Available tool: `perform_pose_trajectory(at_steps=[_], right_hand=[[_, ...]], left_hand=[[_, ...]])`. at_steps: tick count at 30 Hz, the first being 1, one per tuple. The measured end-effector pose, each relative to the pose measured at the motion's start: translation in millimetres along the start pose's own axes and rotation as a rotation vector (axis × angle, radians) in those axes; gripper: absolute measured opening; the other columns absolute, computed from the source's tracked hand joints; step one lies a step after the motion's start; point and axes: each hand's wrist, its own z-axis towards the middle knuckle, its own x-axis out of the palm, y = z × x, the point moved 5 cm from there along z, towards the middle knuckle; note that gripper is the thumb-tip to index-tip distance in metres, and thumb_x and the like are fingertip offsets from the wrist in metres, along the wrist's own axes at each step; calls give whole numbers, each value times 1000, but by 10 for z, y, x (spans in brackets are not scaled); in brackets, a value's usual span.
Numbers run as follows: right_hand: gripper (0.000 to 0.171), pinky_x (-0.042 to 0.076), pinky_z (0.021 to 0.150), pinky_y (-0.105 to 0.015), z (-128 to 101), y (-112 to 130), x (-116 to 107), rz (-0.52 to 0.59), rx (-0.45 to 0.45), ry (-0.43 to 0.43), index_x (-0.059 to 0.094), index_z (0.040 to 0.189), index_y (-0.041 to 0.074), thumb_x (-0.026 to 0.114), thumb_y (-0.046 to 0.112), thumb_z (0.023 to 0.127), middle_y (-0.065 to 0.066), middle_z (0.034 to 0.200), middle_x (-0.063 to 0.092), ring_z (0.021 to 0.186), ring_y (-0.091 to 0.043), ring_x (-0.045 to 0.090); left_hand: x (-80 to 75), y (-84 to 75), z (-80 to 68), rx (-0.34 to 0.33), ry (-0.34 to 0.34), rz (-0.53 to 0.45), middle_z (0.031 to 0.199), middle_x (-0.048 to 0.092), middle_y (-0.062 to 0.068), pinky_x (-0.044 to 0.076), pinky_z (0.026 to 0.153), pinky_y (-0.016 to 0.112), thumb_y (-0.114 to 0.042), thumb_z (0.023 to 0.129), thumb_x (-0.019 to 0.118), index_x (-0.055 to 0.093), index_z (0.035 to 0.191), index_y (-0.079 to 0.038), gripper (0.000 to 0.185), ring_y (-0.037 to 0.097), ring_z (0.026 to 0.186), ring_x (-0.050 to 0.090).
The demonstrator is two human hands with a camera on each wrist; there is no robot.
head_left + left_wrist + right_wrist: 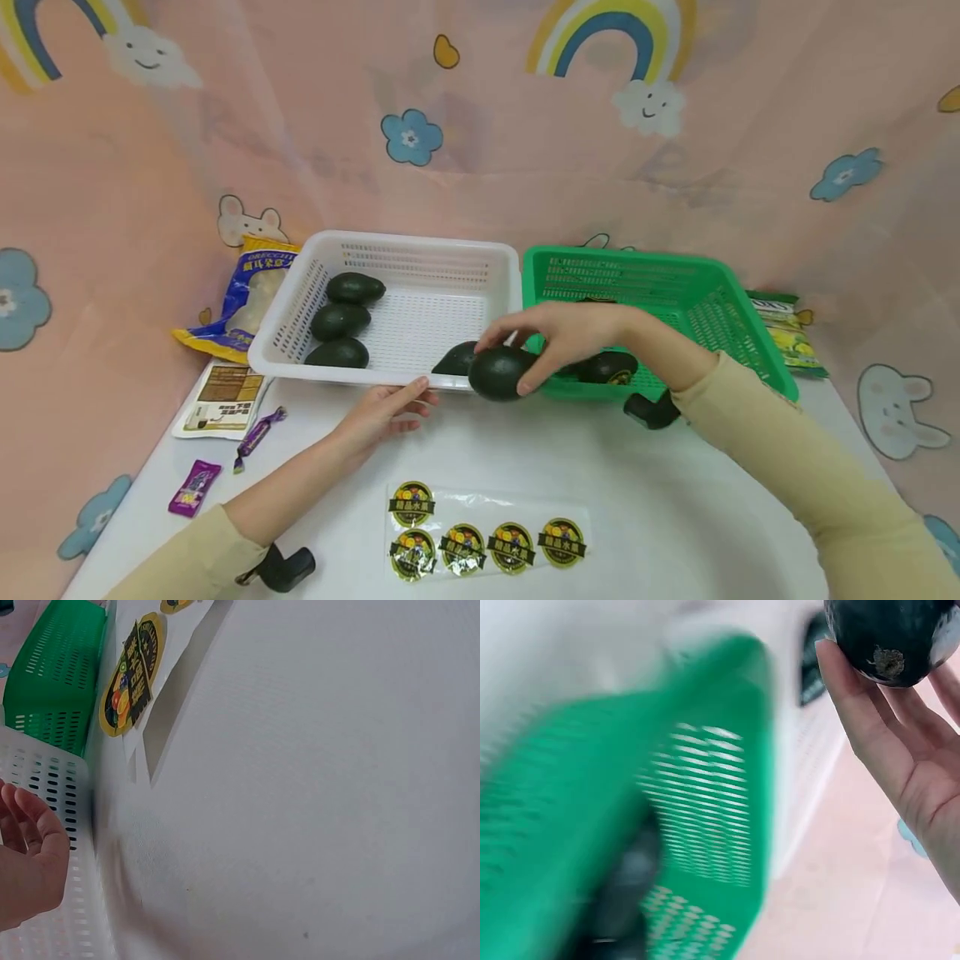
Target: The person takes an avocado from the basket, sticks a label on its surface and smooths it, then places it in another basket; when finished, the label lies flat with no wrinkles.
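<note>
White table (pixel 675 500): right hand (pixel 570 333) grips one avocado (pixel 498 372), left hand (pixel 378 412) flat; perhaps four in white basket (pixel 495 258).

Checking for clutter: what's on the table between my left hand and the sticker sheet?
Nothing: in the head view, bare white table separates the left hand from the sticker sheet.

A: What stands behind the smooth white tabletop (pixel 675 500)?

B: A soft pink fabric backdrop (pixel 525 183) printed with cartoons, rising from the far edge and folding round both sides like a booth.

A: Which cartoons?

B: A striped rainbow with a smiling white cloud (pixel 611 50) at the top right, another rainbow (pixel 30 42) in the top left corner, a blue flower (pixel 411 136) between them, and a white bunny face (pixel 896 412) near the right edge.

A: And the light?

B: Even and bright, with only faint shadows on the tabletop
</note>
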Motion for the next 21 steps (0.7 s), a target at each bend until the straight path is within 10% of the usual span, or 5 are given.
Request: perform_pose_trajectory(at_steps=[11,21], right_hand=[[60,52,85,-30,-320,-497,1010,53,5,-125,54,135,23,80,31,82,13,132,55,117,-10,51],[65,45,97,-39,-313,-658,1194,-5,0,-191,50,140,17,78,34,84,7,136,53,117,-12,51]], left_hand=[[-39,10,1,6,-18,-27,99,70,2,52,86,34,-40,97,60,69,107,0,43,14,92,61],[6,-10,3,2,2,-29,98,70,-1,51,86,33,-39,97,60,68,109,1,43,13,91,61]])
